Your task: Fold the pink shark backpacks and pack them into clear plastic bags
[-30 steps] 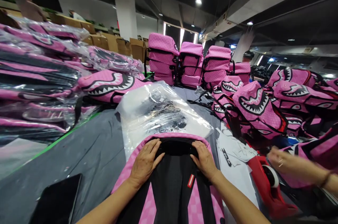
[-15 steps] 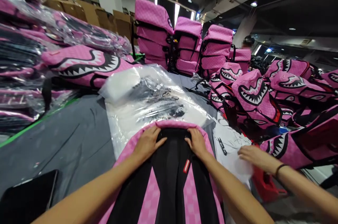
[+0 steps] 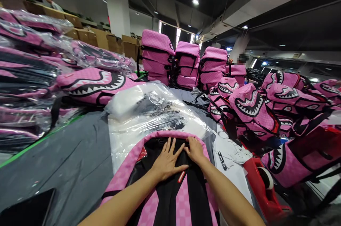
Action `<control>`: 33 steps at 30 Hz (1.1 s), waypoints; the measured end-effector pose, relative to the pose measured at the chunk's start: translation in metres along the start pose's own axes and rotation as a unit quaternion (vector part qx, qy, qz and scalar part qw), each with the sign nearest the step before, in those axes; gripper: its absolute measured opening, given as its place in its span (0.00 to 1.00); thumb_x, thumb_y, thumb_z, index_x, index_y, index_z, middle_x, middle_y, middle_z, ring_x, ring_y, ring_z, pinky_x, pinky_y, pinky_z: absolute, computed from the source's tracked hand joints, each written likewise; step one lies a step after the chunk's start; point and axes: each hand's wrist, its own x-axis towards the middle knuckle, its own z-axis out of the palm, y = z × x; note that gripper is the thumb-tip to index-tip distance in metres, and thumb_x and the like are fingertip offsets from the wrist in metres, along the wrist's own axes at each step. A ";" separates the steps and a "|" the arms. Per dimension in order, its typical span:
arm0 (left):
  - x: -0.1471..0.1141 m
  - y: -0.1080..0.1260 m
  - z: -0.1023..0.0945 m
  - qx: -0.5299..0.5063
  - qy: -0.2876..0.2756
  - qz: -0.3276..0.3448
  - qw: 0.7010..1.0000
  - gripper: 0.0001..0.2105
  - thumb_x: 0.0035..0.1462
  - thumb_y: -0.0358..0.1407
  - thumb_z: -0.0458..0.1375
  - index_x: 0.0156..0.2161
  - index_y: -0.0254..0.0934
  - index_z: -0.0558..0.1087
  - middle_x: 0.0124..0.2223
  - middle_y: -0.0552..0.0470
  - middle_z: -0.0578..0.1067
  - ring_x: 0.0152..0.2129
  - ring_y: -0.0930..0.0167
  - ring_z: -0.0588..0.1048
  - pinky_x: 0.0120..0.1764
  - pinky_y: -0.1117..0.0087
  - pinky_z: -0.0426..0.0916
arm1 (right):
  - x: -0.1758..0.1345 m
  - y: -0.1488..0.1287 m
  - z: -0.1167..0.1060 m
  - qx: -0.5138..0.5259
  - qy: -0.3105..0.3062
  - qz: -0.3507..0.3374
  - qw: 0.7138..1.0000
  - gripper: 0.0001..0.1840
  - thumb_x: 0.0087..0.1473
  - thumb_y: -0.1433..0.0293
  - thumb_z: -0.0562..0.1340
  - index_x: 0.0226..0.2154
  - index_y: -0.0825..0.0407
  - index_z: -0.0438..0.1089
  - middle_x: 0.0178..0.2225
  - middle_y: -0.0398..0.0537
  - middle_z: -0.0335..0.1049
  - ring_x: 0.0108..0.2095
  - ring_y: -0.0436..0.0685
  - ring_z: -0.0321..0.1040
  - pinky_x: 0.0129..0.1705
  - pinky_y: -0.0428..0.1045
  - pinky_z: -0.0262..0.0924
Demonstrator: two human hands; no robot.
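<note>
Head view showed the pink-and-black backpack [image 3: 165, 197] on the table [image 3: 74, 155] — soft and light, I judged, best held by its rim [image 3: 157, 134] — left hand [image 3: 168, 160] splayed flat, right hand [image 3: 195, 150] with fingers bent there, grip unclear.

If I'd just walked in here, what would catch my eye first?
Probably the toothy pink shark-mouth bags heaped at the right. Next, perhaps, the tall stacks of pink bags at the far middle. Up close at the front, a left hand lies spread on a pink-and-black backpack, with the right hand near its top edge.
</note>
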 end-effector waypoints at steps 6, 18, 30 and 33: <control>-0.006 -0.007 0.018 0.008 0.008 0.017 1.000 0.42 0.56 0.70 0.48 0.70 0.54 0.56 0.75 0.38 0.51 0.71 0.41 0.46 0.66 0.38 0.48 | 0.033 0.025 -0.064 -0.038 -0.100 -0.062 0.992 0.28 0.51 0.76 0.71 0.55 0.47 0.71 0.53 0.49 0.74 0.53 0.59 0.71 0.50 0.49 0.64; -0.010 -0.007 0.028 0.036 0.108 0.016 0.993 0.40 0.55 0.69 0.51 0.66 0.51 0.66 0.74 0.41 0.56 0.70 0.41 0.50 0.67 0.38 0.45 | 0.067 0.011 -0.052 -0.209 -0.227 -0.026 0.951 0.24 0.46 0.65 0.76 0.46 0.51 0.74 0.43 0.51 0.78 0.45 0.63 0.76 0.40 0.48 0.65; -0.010 0.009 0.003 -0.019 -0.021 -0.035 0.999 0.45 0.54 0.71 0.47 0.67 0.43 0.66 0.71 0.34 0.60 0.70 0.39 0.49 0.68 0.35 0.41 | 0.140 -0.171 -0.036 -0.172 -0.266 -0.302 0.899 0.19 0.52 0.69 0.74 0.47 0.50 0.76 0.46 0.47 0.78 0.47 0.57 0.75 0.40 0.44 0.64; -0.011 0.013 -0.001 -0.021 0.002 -0.031 0.999 0.45 0.53 0.71 0.49 0.66 0.42 0.67 0.70 0.34 0.62 0.69 0.39 0.50 0.68 0.36 0.39 | 0.152 -0.184 -0.025 -0.201 -0.296 -0.305 0.883 0.18 0.46 0.71 0.76 0.41 0.52 0.76 0.42 0.46 0.79 0.42 0.56 0.75 0.35 0.44 0.62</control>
